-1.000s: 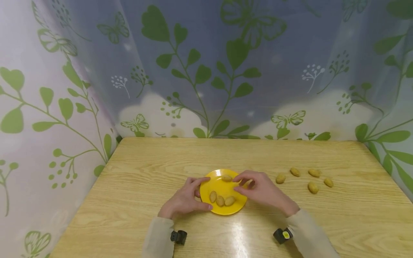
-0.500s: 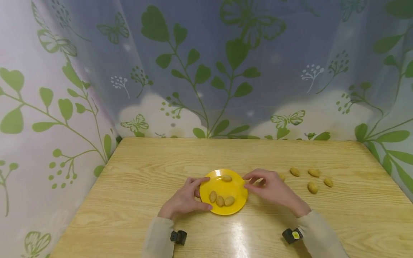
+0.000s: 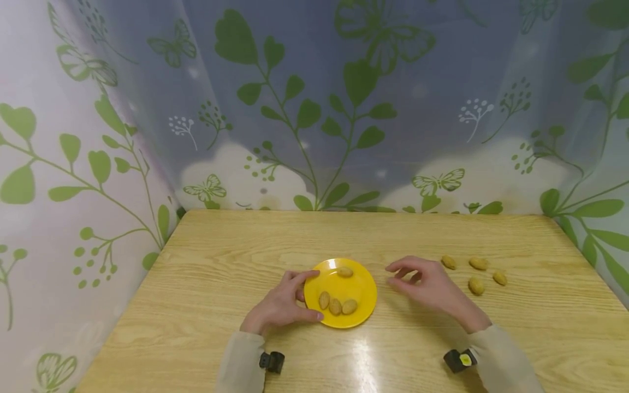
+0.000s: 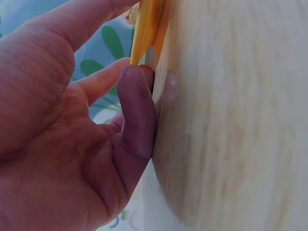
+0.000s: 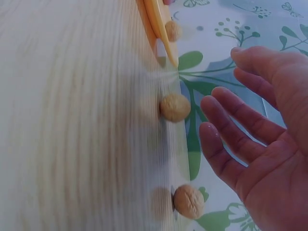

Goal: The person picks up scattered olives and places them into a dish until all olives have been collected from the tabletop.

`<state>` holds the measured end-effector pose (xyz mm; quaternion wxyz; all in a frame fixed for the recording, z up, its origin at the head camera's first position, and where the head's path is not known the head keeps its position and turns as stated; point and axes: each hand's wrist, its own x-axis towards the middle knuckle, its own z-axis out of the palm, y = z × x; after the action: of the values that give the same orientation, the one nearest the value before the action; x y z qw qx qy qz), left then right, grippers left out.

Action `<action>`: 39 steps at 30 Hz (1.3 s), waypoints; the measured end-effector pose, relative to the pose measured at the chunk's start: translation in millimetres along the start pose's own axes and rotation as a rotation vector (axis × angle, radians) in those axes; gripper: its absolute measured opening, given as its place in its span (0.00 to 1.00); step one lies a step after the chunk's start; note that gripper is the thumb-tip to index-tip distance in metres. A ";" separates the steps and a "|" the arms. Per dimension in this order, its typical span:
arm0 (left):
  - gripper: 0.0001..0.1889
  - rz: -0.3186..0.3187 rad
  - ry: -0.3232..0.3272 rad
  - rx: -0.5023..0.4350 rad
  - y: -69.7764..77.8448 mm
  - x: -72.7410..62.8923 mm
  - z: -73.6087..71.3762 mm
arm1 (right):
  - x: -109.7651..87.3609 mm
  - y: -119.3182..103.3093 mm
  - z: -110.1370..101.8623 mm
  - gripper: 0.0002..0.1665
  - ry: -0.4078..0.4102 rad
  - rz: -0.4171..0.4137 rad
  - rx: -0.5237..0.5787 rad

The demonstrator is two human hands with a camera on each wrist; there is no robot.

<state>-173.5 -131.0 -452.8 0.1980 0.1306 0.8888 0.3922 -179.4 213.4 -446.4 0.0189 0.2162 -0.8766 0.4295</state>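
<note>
A round yellow plate (image 3: pixel 362 286) lies on the wooden table with several tan walnuts (image 3: pixel 335 306) on it. Three sit in a row along its near side; a single walnut (image 3: pixel 345 271) is near the far rim. My left hand (image 3: pixel 277 305) grips the plate's left edge, thumb over the near rim and a curled finger against the rim in the left wrist view. Right of the plate, my right hand (image 3: pixel 429 284) hovers above the table, fingers loosely bent and holding nothing. In the right wrist view a walnut (image 5: pixel 175 107) lies beyond its fingertips.
Several loose walnuts (image 3: pixel 475 286) lie on the table right of my right hand. A patterned cloth (image 3: pixel 314 109) hangs behind the table's far edge and along its sides. Small black cameras (image 3: pixel 459 360) are worn at both wrists.
My right hand has moved right, away from over the plate, and now hides the leftmost loose walnut in the head view. The left hand, the plate and its walnuts stay put.
</note>
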 end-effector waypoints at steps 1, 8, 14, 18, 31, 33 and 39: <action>0.48 0.000 0.000 0.000 -0.1 0.1 0.0 | -0.6 1.0 -1.0 0.12 0.000 0.005 -0.004; 0.47 0.001 0.005 0.000 -1.0 0.9 0.6 | -5.4 6.8 -6.7 0.11 0.010 0.021 -0.035; 0.47 -0.003 0.007 0.005 -1.5 1.5 0.0 | -7.4 11.6 -9.9 0.14 -0.033 0.052 -0.052; 0.47 -0.005 0.005 -0.002 -1.4 1.5 -0.2 | -8.7 14.2 -11.8 0.16 -0.084 0.088 -0.024; 0.48 -0.007 -0.006 -0.018 -2.5 1.2 0.6 | -8.7 19.9 -10.7 0.19 -0.113 0.110 -0.059; 0.48 -0.010 -0.006 -0.022 -2.3 1.2 0.7 | -7.9 20.2 -11.0 0.19 -0.120 0.117 -0.068; 0.48 -0.003 -0.002 -0.009 -3.5 1.8 1.2 | -5.3 21.1 -11.5 0.20 -0.131 0.119 -0.076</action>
<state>-174.9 -131.8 -456.6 0.2002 0.1287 0.8869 0.3959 -184.8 235.4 -456.1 -0.0556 0.1906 -0.9028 0.3814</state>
